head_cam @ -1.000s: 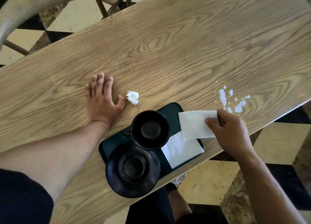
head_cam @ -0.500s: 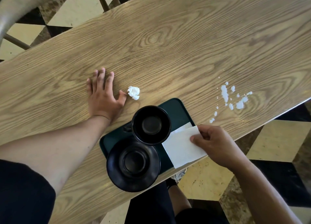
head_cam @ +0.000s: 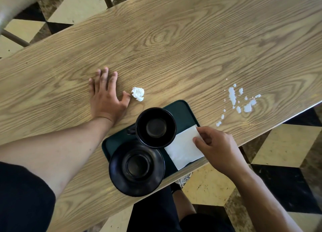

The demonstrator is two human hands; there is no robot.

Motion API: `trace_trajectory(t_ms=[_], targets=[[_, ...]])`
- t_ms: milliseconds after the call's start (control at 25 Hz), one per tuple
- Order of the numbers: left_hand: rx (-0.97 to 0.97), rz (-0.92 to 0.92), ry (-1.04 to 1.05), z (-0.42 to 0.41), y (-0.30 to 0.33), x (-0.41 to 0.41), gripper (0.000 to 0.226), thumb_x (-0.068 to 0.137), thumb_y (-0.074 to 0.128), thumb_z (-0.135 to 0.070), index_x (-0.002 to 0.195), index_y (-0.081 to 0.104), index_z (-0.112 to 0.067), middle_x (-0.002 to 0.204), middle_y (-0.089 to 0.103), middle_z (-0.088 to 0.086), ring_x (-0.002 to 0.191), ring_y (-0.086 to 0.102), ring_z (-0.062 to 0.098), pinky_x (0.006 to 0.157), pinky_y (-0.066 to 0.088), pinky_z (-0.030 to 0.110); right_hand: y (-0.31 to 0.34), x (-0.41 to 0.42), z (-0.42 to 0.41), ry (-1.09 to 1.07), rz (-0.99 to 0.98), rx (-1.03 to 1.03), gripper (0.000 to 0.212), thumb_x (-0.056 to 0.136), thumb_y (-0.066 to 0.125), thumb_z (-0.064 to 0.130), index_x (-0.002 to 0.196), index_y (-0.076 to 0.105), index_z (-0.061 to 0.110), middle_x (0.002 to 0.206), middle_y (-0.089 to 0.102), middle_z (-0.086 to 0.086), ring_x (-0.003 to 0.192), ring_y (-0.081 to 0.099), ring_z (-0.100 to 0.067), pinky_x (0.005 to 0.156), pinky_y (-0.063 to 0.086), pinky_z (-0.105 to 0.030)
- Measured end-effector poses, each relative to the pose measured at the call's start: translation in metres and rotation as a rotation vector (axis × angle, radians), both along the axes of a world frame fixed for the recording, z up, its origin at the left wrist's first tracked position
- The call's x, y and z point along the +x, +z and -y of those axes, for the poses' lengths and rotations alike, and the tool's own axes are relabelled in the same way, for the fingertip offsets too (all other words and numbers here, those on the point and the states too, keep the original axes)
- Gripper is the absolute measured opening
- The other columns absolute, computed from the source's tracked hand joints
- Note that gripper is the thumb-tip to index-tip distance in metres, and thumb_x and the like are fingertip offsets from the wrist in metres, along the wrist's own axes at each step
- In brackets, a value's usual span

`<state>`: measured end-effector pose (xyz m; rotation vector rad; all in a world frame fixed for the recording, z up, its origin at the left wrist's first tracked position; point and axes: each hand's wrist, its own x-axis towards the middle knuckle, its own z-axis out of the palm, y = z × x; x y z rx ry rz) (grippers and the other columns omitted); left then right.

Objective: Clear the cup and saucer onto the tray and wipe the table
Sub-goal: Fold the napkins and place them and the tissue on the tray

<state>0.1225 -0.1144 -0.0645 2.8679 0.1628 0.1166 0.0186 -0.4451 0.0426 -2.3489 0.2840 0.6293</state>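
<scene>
A dark green tray (head_cam: 183,112) lies at the near edge of the wooden table (head_cam: 174,48). On it stand a black cup (head_cam: 155,127) and, nearer to me, a black saucer (head_cam: 136,167) that overhangs the tray's front. A white napkin (head_cam: 183,149) lies flat on the tray's right part. My right hand (head_cam: 217,146) pinches the napkin's far right corner. My left hand (head_cam: 106,96) rests flat on the table left of the tray, fingers spread. A crumpled white paper ball (head_cam: 138,93) sits just beyond its thumb. White spilled bits (head_cam: 238,101) lie on the table to the right.
A wooden chair (head_cam: 15,7) stands beyond the table's far left corner. The table's near edge runs diagonally, with checkered floor tiles (head_cam: 282,144) below it on the right. My legs (head_cam: 156,214) are under the edge.
My right hand has brought the lifted napkin down and left, from above the table beside the tray onto the tray, where it now lies flat. My left hand stayed put.
</scene>
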Motion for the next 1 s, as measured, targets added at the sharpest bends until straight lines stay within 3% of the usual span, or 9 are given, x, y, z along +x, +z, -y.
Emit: trace_trajectory(t_ms=[120, 240, 320, 520, 800, 1000], targets=[[0.002, -0.006, 0.000, 0.000, 0.000, 0.000, 0.074, 0.086, 0.049, -0.044, 0.152, 0.044, -0.012, 0.167, 0.029, 0.015, 0.157, 0.017, 0.033, 0.127, 0.006, 0.051, 0.003, -0.004, 0.003, 0.011, 0.075, -0.034, 0.030, 0.095, 0.071, 0.027, 0.125, 0.074, 0.021, 0.098, 0.080, 0.007, 0.092, 0.074, -0.011, 0.086, 0.061, -0.037], [-0.007, -0.005, -0.001, 0.000, 0.001, 0.000, 0.074, 0.086, 0.049, -0.044, 0.152, 0.044, -0.011, 0.167, 0.029, 0.016, 0.157, 0.017, 0.033, 0.127, 0.007, 0.052, 0.003, -0.008, 0.005, 0.017, 0.129, -0.098, 0.022, 0.095, 0.070, 0.025, 0.116, 0.076, 0.023, 0.091, 0.076, 0.013, 0.083, 0.071, -0.008, 0.075, 0.059, -0.031], [-0.010, -0.005, -0.001, 0.001, 0.001, 0.000, 0.074, 0.085, 0.049, -0.043, 0.152, 0.044, -0.010, 0.167, 0.029, 0.016, 0.157, 0.017, 0.033, 0.127, 0.006, 0.052, 0.000, -0.010, 0.004, 0.016, 0.158, -0.145, 0.016, 0.094, 0.070, 0.021, 0.109, 0.076, 0.023, 0.088, 0.071, 0.014, 0.077, 0.066, -0.007, 0.066, 0.050, -0.023], [-0.007, 0.000, -0.003, 0.001, 0.000, -0.001, 0.074, 0.086, 0.049, -0.044, 0.152, 0.044, -0.010, 0.167, 0.029, 0.016, 0.157, 0.018, 0.034, 0.127, 0.007, 0.053, -0.011, -0.017, -0.003, 0.027, 0.200, -0.146, 0.019, 0.091, 0.074, 0.014, 0.110, 0.074, 0.017, 0.092, 0.059, 0.009, 0.074, 0.055, -0.008, 0.063, 0.039, -0.015], [-0.013, 0.003, -0.002, 0.001, -0.001, 0.000, 0.074, 0.085, 0.049, -0.043, 0.151, 0.044, -0.011, 0.167, 0.029, 0.016, 0.157, 0.018, 0.033, 0.127, 0.008, 0.054, -0.018, -0.033, -0.020, 0.077, 0.182, -0.098, 0.037, 0.089, 0.080, 0.023, 0.124, 0.067, 0.020, 0.106, 0.056, 0.009, 0.075, 0.061, -0.013, 0.070, 0.057, -0.032], [-0.017, 0.013, -0.004, 0.000, -0.002, 0.000, 0.073, 0.085, 0.050, -0.043, 0.151, 0.044, -0.011, 0.167, 0.030, 0.016, 0.157, 0.018, 0.034, 0.127, 0.009, 0.054, -0.026, -0.038, -0.023, 0.065, 0.175, -0.069, 0.035, 0.088, 0.080, 0.022, 0.122, 0.068, 0.019, 0.109, 0.053, 0.009, 0.089, 0.059, -0.013, 0.078, 0.053, -0.027]])
